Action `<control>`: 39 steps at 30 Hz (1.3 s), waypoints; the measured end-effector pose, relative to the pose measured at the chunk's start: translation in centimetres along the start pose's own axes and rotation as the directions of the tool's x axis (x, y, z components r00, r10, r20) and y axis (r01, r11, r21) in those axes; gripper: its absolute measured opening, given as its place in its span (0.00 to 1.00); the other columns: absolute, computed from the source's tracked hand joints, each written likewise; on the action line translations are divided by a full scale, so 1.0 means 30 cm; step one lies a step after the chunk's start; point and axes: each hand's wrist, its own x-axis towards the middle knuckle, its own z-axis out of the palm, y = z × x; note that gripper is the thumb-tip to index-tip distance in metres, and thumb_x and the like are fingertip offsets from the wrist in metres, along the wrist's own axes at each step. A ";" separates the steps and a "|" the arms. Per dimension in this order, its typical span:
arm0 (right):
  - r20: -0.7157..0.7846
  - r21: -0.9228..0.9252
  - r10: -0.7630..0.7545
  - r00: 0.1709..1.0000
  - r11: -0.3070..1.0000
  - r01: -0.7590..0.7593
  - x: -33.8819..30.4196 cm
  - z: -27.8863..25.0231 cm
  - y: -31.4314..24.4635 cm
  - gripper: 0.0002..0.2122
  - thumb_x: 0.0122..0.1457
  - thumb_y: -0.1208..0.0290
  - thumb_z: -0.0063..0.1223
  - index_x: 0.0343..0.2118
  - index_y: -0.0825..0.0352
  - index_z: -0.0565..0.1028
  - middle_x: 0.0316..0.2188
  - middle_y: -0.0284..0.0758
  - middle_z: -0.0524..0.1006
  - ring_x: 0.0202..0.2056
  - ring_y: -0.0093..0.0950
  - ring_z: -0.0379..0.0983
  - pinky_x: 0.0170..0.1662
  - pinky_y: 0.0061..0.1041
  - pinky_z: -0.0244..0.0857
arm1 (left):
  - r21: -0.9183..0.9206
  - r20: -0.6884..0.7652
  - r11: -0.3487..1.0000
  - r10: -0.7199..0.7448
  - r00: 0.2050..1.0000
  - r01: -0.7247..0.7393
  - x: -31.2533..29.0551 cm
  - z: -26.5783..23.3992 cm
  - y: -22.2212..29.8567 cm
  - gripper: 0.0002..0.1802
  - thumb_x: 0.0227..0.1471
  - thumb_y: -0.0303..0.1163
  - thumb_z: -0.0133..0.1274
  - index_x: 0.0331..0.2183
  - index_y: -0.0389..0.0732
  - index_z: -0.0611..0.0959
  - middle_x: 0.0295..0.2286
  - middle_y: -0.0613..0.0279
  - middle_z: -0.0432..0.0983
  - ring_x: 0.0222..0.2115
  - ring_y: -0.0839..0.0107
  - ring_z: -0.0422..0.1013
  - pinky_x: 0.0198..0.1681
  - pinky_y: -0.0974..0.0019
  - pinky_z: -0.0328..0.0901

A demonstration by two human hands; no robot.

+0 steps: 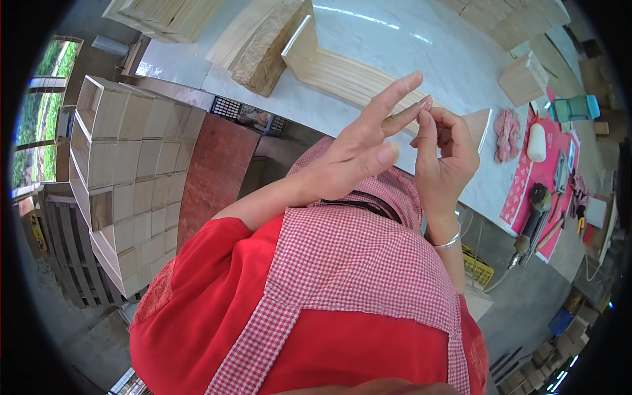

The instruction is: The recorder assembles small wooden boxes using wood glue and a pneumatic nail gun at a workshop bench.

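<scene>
Pale, streaky wood piece (349, 78), ends upright, 10 o'clock off the right grip (451, 141). That's pinching a left finger (401, 120); left grip (355, 150) is spread.

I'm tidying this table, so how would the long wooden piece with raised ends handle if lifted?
The wooden piece is probably stiff, being made of boards. It's likely light for its length, since the end boards look thin. Those could snag, as they stick up.

daylight brightens the left window (41, 118), glare streaks the tabletop (388, 52), edges bend.
</scene>
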 end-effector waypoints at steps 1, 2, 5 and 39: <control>-0.011 0.042 0.026 1.000 0.999 -0.026 0.000 0.004 -0.001 0.05 0.61 0.78 0.57 0.37 0.74 0.76 0.28 0.31 0.78 0.23 0.15 0.71 0.26 0.14 0.65 | -0.004 0.000 1.000 0.000 1.000 0.000 -0.005 -0.002 -0.004 0.48 0.60 0.55 0.46 0.68 0.42 0.44 0.68 0.47 0.35 0.67 0.47 0.43 0.69 0.45 0.39; -0.021 0.084 0.054 0.998 0.995 -0.052 0.000 0.006 -0.001 0.04 0.60 0.79 0.58 0.36 0.73 0.76 0.27 0.31 0.78 0.23 0.15 0.72 0.25 0.14 0.64 | 0.049 0.025 0.999 0.022 0.999 -0.023 -0.008 -0.005 -0.010 0.48 0.60 0.54 0.47 0.68 0.41 0.44 0.68 0.47 0.34 0.68 0.48 0.42 0.69 0.46 0.39; -0.037 0.130 0.082 0.996 0.989 -0.077 0.002 0.012 0.009 0.03 0.59 0.79 0.58 0.34 0.73 0.77 0.25 0.31 0.79 0.22 0.15 0.73 0.24 0.14 0.64 | 0.147 0.083 0.987 0.059 0.995 -0.071 -0.008 -0.021 -0.024 0.49 0.59 0.53 0.48 0.68 0.40 0.45 0.68 0.46 0.33 0.68 0.49 0.41 0.69 0.47 0.39; 0.146 -0.223 -0.119 0.982 0.963 0.150 0.016 0.017 0.087 0.07 0.65 0.74 0.50 0.30 0.69 0.68 0.18 0.34 0.69 0.18 0.21 0.63 0.23 0.24 0.57 | 0.021 0.006 0.987 -0.159 0.987 0.159 -0.061 -0.033 -0.005 0.51 0.59 0.58 0.45 0.68 0.41 0.41 0.68 0.48 0.37 0.67 0.47 0.44 0.69 0.48 0.37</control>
